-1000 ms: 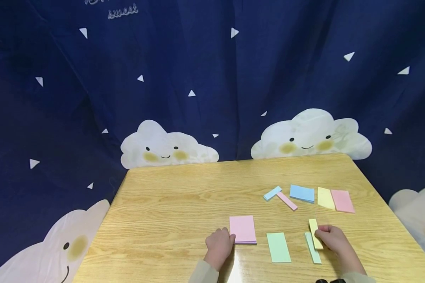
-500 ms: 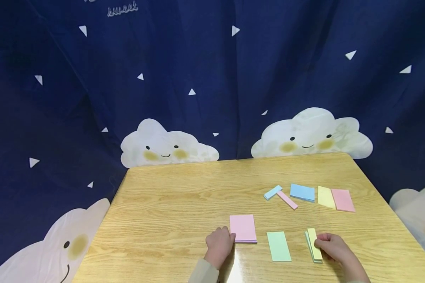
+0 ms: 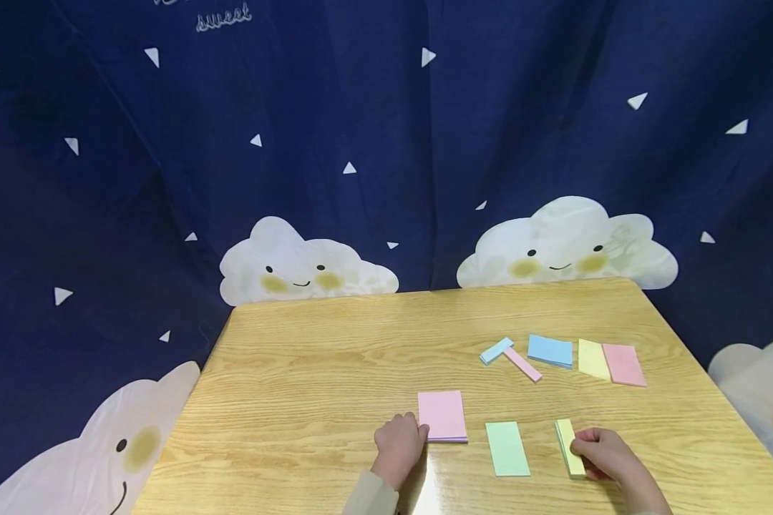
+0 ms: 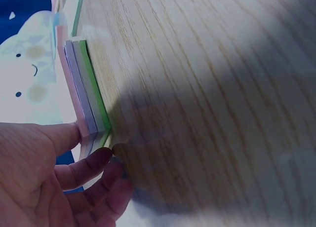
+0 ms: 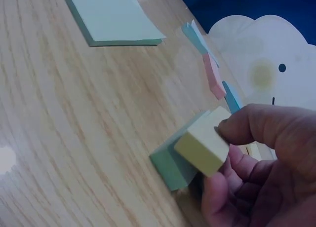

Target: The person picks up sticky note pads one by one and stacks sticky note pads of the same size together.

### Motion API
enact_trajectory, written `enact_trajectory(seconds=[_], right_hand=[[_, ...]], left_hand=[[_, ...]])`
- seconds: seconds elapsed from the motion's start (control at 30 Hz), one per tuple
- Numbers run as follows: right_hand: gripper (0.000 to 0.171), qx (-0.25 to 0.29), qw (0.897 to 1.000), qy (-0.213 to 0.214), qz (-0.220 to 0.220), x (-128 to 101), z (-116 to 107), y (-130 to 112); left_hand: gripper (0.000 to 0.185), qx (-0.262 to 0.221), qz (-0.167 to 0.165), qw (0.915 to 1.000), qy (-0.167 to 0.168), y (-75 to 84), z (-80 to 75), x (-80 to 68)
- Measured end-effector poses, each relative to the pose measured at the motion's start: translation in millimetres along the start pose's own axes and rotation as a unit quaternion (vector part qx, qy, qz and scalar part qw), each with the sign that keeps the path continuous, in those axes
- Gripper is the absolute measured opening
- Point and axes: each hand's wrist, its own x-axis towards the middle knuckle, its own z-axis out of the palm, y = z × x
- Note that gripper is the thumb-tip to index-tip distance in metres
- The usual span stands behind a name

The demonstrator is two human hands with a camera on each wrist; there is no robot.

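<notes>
In the head view, my right hand (image 3: 608, 455) pinches a narrow yellow sticky note pad (image 3: 568, 438) between thumb and fingers. That pad lies over a narrow green sticky note pad (image 5: 174, 169); the right wrist view shows the two slightly offset, the yellow one on top. My left hand (image 3: 399, 445) holds the near left corner of a stack of square sticky note pads (image 3: 441, 415), pink uppermost. Purple, pale and green layers (image 4: 95, 89) show along the stack's side in the left wrist view. A green rectangular sticky note pad (image 3: 507, 448) lies between the hands.
Farther back on the wooden table (image 3: 309, 357) lie a narrow blue pad (image 3: 496, 350) touching a narrow pink pad (image 3: 523, 364), a blue rectangular pad (image 3: 550, 350), and yellow (image 3: 593, 359) and pink (image 3: 624, 365) pads side by side. A dark blue curtain (image 3: 335, 107) hangs behind.
My right hand has brought the narrow yellow pad toward me and down, so it now lines up more closely over the narrow green pad. The left hand stays put on the stack.
</notes>
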Motion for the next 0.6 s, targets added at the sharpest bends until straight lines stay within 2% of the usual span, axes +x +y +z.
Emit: enact_trajectory(seconds=[0.6], right_hand=[[0.020,-0.017,1.000,0.003,0.012,1.3,0.6,1.4]], left_hand=[[0.033,0.004,0.001,1.0000,0.001,-1.7,3.3,1.8]])
